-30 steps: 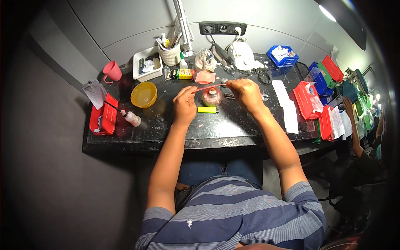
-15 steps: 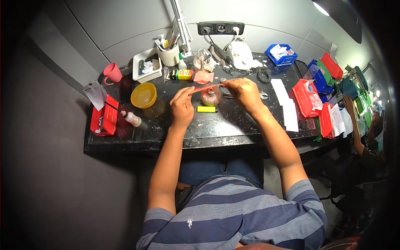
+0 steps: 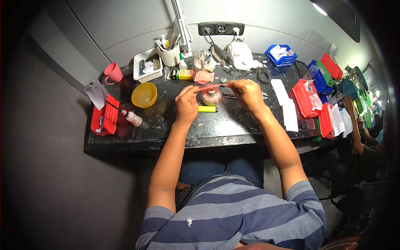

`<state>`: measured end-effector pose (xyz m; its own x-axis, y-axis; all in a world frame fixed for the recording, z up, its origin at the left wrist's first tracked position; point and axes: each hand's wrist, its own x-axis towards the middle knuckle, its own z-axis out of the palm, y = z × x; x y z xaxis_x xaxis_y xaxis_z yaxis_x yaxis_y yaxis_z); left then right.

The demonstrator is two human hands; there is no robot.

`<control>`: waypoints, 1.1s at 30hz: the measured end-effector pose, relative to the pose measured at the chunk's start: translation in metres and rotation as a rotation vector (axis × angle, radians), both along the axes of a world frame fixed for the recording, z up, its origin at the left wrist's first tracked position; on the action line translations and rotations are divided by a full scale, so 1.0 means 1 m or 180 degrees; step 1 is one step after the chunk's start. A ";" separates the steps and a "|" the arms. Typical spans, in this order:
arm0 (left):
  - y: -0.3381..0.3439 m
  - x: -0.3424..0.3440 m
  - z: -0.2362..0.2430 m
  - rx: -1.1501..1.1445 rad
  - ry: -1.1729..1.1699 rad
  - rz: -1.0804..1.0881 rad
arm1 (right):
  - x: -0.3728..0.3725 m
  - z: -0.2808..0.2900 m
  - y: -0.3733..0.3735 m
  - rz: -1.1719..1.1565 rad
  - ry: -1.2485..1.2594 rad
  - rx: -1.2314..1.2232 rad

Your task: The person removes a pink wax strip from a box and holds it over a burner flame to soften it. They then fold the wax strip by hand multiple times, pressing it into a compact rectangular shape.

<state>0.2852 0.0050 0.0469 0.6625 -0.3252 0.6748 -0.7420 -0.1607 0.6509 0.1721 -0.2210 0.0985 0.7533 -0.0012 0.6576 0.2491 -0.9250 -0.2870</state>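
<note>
A thin pink sheet (image 3: pixel 213 86), which looks like wax, spans between my two hands and bows slightly upward. My left hand (image 3: pixel 187 102) pinches its left end, and my right hand (image 3: pixel 246 92) grips the right end. Below the sheet stands a round glass spirit lamp (image 3: pixel 211 98) with pinkish contents. Whether it burns I cannot tell. A yellow-green lighter (image 3: pixel 207 109) lies in front of the lamp, its left end behind my left hand. Another pink sheet (image 3: pixel 203 77) rests behind the lamp. Metal tools (image 3: pixel 229 95) lie partly hidden by my right hand.
On the left are a yellow bowl (image 3: pixel 144 95), a pink mug (image 3: pixel 113 73), a red bin (image 3: pixel 106 118) and a small bottle (image 3: pixel 132 118). White papers (image 3: pixel 284 101) and a red bin (image 3: pixel 307 99) lie right. Farther right, another person's arm (image 3: pixel 353 125) shows.
My left hand has shifted slightly right, closer to my right hand, and covers part of the lighter. The pink sheet now arches more between them.
</note>
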 end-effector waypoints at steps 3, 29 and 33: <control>-0.001 -0.001 0.001 0.0058 -0.0112 -0.0046 | -0.003 -0.001 -0.001 -0.0124 0.0087 0.0028; 0.044 -0.041 0.036 -0.0345 0.0318 -0.0362 | -0.046 0.044 0.030 0.0360 0.0191 0.1530; 0.040 -0.068 0.026 -0.0455 0.2478 -0.1537 | -0.064 0.042 0.010 0.0022 0.1534 0.2190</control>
